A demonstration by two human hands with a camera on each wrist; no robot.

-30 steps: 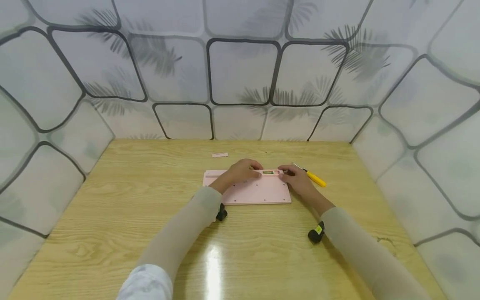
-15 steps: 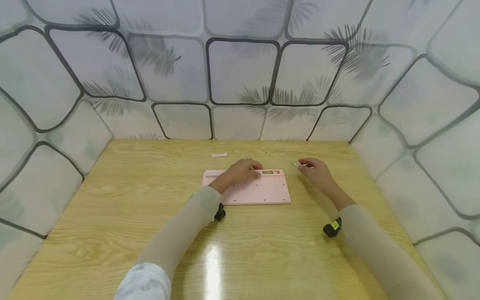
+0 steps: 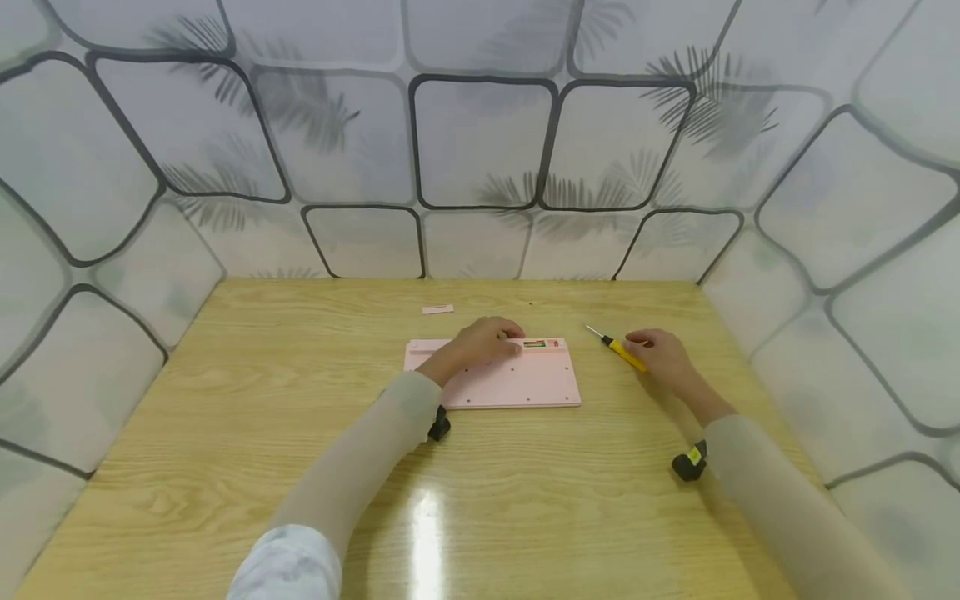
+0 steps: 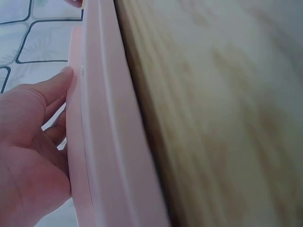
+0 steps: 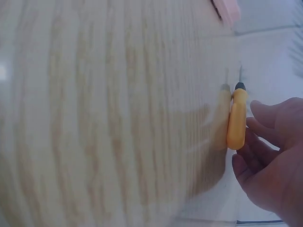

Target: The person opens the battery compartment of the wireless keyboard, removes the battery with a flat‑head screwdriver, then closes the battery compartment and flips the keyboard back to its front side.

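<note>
With the left hand [image 3: 478,342], we held the pink board [image 3: 536,383], midway across the table [image 3: 517,517], by its far edge, thumb near, fingers curled beyond. At right, we had the right hand [image 3: 666,358] at the yellow screwdriver [image 5: 237,122], fingers loosely curved, contact uncertain. We judged this the screwdriver pick-up step, calling next for a firm grip.

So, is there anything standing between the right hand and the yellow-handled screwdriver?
Nothing visible stands between them: the right hand is close beside the yellow-handled screwdriver, though whether they touch is unclear.
</note>
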